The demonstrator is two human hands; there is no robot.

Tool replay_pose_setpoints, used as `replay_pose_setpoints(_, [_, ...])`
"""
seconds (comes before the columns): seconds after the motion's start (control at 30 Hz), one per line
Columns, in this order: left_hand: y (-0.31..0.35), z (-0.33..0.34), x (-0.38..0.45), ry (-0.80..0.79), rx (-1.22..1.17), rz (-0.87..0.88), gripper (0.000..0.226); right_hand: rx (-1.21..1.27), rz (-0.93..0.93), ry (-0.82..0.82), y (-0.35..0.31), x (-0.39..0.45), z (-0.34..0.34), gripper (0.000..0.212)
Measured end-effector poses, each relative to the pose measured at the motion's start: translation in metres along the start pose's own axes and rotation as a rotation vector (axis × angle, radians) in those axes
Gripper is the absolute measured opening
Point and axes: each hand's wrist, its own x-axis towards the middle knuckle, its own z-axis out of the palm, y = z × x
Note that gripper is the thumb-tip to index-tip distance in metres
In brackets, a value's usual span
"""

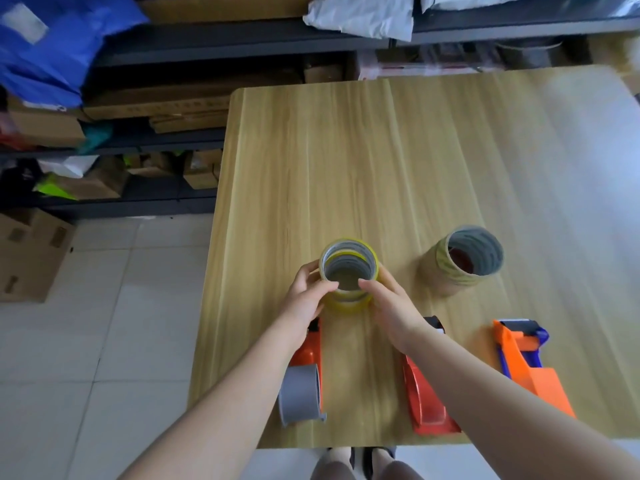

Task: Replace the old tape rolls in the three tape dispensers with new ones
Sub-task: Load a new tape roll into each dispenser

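Note:
A stack of yellowish clear tape rolls stands upright on the wooden table. My left hand grips the stack's left side and my right hand its right side, thumbs on the top roll's rim. A second stack of brown rolls stands to the right, untouched. Three dispensers lie along the near edge: a red one with a grey roll core at left, a red one partly under my right forearm, and an orange and blue one at right.
Dark shelving with cardboard boxes, a blue bag and grey mailer bags stands behind and left of the table. Cardboard boxes sit on the tiled floor at left. My feet show below the table's near edge.

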Motion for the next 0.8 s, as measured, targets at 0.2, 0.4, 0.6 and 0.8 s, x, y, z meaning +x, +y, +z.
replay_pose_setpoints(0.2, [0.001,0.003,-0.006,0.089,0.129,0.098,0.049,-0.14,0.033,0.087,-0.005,-0.002,0.003,0.046])
replay_pose_setpoints(0.4, [0.02,0.019,-0.036,0.142,0.242,0.341,0.054,-0.182,0.068,0.229,-0.02,-0.017,0.011,0.051])
replay_pose_setpoints(0.6, [0.04,0.028,-0.079,0.053,0.028,0.438,0.045,-0.081,-0.027,0.168,-0.055,-0.047,0.009,0.019])
replay_pose_setpoints(0.8, [0.046,0.032,-0.116,0.091,-0.115,0.429,0.042,-0.264,0.029,0.047,-0.076,-0.072,0.016,0.019])
